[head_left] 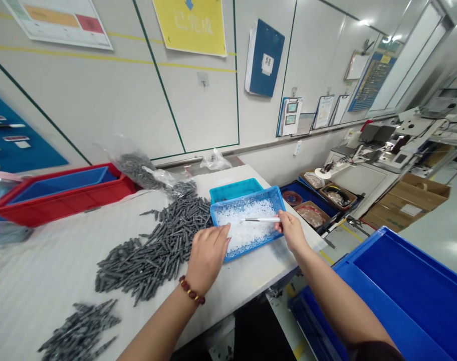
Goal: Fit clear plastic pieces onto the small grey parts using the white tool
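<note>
A blue basket (pixel 254 246) filled with small white pieces (pixel 247 235) stands near the right end of the white table. Over its left side hangs my left hand (pixel 209 250), fingers bent and pressed together at the white pieces; what they pinch, if anything, is too small to make out. My right hand (pixel 290 229), at the basket's right side, is closed round a slim white-handled tool (pixel 268 219) with a dark metal tip. The tool lies nearly level above the white pieces, tip pointing left. Left of the basket spreads a large heap of dark grey stick-like parts (pixel 157 255).
A smaller heap of grey parts (pixel 80 331) lies at front left. Behind the basket sits a teal tray (pixel 236 189). Back left are plastic bags of parts (pixel 134 168) and a red bin (pixel 63 198). A large blue container (pixel 409 286) stands right, beyond the table edge.
</note>
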### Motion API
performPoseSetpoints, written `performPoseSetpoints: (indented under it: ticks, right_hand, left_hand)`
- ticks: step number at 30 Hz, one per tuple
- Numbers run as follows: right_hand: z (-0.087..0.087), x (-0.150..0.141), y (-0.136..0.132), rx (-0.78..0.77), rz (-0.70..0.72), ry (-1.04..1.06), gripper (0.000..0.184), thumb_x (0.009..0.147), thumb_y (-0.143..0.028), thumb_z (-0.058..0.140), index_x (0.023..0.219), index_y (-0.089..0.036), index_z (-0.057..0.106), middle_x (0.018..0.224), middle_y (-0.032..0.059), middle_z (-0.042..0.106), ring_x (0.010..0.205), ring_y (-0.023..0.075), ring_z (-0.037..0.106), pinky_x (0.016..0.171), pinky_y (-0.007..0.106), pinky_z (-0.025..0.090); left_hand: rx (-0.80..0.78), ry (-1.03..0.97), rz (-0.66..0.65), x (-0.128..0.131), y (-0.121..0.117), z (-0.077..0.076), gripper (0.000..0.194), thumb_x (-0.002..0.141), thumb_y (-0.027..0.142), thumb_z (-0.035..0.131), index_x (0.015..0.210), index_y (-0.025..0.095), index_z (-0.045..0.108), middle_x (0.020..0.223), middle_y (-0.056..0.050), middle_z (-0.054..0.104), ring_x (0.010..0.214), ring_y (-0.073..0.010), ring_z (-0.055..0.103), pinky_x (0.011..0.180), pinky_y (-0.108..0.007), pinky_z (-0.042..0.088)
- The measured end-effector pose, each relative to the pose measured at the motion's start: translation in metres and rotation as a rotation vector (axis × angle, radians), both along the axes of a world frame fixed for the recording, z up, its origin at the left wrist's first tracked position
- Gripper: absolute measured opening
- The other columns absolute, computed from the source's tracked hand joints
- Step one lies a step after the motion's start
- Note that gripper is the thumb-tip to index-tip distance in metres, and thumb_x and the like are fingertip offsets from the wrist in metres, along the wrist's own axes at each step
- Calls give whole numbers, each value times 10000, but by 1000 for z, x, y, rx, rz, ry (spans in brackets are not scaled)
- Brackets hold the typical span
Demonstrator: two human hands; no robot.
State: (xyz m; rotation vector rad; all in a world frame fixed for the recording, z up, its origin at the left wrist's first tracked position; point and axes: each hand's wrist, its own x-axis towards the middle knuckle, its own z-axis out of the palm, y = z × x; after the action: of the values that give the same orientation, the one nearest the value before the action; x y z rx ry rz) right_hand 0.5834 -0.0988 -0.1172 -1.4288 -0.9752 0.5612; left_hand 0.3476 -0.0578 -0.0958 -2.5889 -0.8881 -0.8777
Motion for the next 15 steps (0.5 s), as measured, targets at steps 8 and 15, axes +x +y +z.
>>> performPoseSetpoints:
  ticks: [8,15]
  right_hand:
    - [21,-10,-21,-2,64,-89,368,846,-477,419,630,-199,526,440,-33,471,417,134,427,456,250,365]
    - [18,-38,-27,11,125,-277,352,881,-409,381,640,-200,530,423,-45,453,421,120,439,502,237,359]
  left_hand:
    - [15,186,-135,24,15,8,301,951,212,347,771,156,581,670,-41,629,697,-194,538,747,-373,350]
    - [-27,150,-192,15,-12,4,294,938,194,366,715,148,552,601,-30,573,643,-183,510,742,-376,350]
